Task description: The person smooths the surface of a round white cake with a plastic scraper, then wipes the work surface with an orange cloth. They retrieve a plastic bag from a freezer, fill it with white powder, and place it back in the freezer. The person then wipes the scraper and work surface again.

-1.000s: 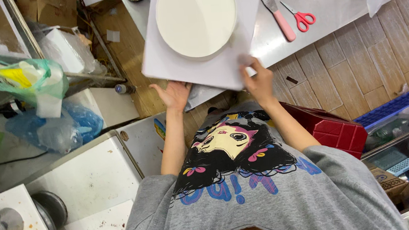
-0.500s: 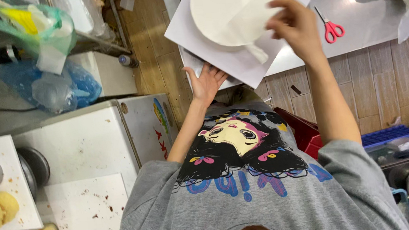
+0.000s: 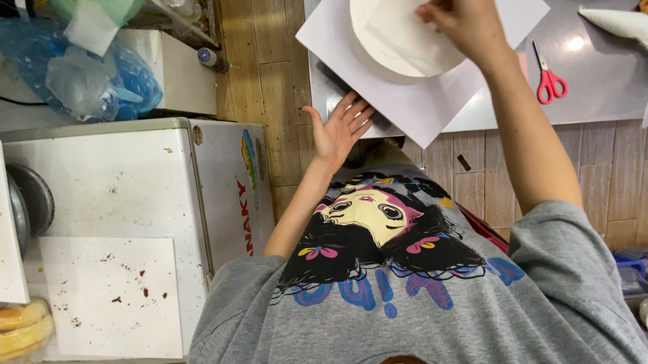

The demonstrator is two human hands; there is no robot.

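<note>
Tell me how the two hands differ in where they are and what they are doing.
The left hand lies low at the near corner of the square white board, fingers spread and open; the right hand is raised higher over the round white cake, fingers curled. The left hand touches the board's edge, while the right hand pinches the thin white sheet lying on the cake. Both are bare and reach from grey sleeves.

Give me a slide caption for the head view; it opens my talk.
Right hand lifts paper off a white cake while left hand steadies its board.
</note>
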